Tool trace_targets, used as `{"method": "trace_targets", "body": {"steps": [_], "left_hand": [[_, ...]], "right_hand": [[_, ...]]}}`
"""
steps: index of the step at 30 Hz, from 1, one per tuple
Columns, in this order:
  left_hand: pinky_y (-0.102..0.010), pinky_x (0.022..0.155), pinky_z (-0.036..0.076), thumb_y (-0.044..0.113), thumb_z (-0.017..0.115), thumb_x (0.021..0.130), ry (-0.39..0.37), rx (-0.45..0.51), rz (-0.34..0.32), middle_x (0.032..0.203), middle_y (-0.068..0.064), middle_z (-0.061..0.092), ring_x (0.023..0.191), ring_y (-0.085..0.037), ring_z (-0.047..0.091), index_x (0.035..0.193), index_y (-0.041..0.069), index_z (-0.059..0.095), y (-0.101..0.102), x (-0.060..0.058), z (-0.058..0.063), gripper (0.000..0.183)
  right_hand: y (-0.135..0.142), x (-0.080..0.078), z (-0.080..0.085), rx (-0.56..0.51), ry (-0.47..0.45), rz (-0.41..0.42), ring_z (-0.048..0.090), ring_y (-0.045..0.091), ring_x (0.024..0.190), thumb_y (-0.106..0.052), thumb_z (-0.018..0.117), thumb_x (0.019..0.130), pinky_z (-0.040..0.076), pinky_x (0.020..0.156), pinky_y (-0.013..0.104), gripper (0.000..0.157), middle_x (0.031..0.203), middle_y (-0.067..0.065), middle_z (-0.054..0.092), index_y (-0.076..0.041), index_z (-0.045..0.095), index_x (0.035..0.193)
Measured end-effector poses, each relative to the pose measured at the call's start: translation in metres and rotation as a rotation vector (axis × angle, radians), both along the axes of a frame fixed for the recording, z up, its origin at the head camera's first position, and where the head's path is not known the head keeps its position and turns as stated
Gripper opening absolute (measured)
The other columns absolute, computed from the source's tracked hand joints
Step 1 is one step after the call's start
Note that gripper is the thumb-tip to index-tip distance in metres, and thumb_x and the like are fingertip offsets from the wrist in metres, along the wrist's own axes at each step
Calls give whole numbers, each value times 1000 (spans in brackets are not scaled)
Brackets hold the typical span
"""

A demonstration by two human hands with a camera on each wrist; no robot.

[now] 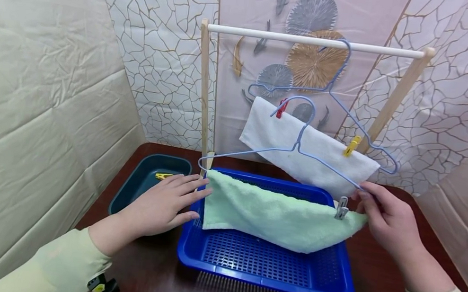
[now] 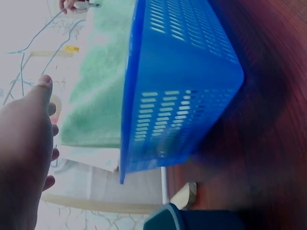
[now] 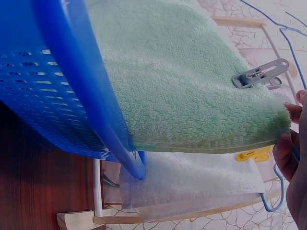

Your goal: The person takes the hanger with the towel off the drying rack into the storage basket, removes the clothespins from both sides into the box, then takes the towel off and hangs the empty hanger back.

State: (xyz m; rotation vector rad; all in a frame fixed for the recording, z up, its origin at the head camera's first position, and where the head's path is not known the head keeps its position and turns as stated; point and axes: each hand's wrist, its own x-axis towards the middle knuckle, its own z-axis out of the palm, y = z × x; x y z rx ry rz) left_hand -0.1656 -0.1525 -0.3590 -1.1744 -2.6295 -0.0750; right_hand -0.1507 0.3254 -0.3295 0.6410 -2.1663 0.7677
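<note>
Green towel (image 1: 269, 216), fluffy, stretched lengthwise over a blue plastic basket (image 1: 262, 282) on a dark red-brown worktop (image 1: 148, 270). A grey peg (image 1: 341, 210) grips its top edge near the right end, and a blue hanger (image 1: 297, 147) rises just above it. Of the two hands, the right hand (image 1: 393, 222) pinches the towel's right corner together with the hanger's end; the left hand (image 1: 165, 203) is spread flat, fingertips by the towel's left edge, though whether they touch it is unclear. Behind, a white towel (image 1: 302, 146) hangs, tilted, from a second hanger (image 1: 349, 113) on a white rail (image 1: 271, 35), with one red peg (image 1: 281, 109) and one yellow peg (image 1: 352, 146). To the left, a dark teal tub (image 1: 137, 190) holds another yellow clip (image 1: 163, 176).
</note>
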Motion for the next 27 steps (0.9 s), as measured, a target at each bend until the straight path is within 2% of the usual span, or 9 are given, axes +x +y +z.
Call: {"method": "trace_targets", "body": {"steps": [6, 11, 20, 27], "left_hand": [[-49, 116, 27, 54, 42, 102, 23, 25, -58, 158, 2, 36, 147, -21, 27, 154, 26, 38, 14, -1, 9, 58], [-46, 116, 27, 53, 44, 102, 20, 39, -107, 156, 2, 39, 145, -20, 30, 153, 25, 40, 31, -3, 16, 58], [-43, 115, 30, 52, 44, 102, -67, 93, -207, 153, 2, 42, 143, -17, 33, 152, 23, 40, 69, -7, 25, 58], [-38, 117, 27, 54, 42, 103, -100, 70, -272, 153, 2, 41, 143, -15, 33, 154, 22, 37, 101, -6, 37, 60]], "right_hand": [[-1, 1, 2, 14, 2, -9, 53, -7, 70, 21, 65, 80, 42, 60, 10, 33, 82, -4, 66, 0, 69, 105], [-2, 2, 3, 13, -3, -14, 52, -7, 69, 20, 66, 81, 41, 58, 12, 32, 82, -12, 64, -1, 69, 105], [-2, 5, 4, 47, 16, -1, 53, -4, 68, 16, 65, 85, 43, 59, 13, 25, 86, -17, 60, -1, 68, 104], [-3, 4, 3, 24, 20, -3, 53, -5, 69, 19, 65, 82, 42, 60, 12, 29, 81, -5, 64, 1, 68, 104]]}}
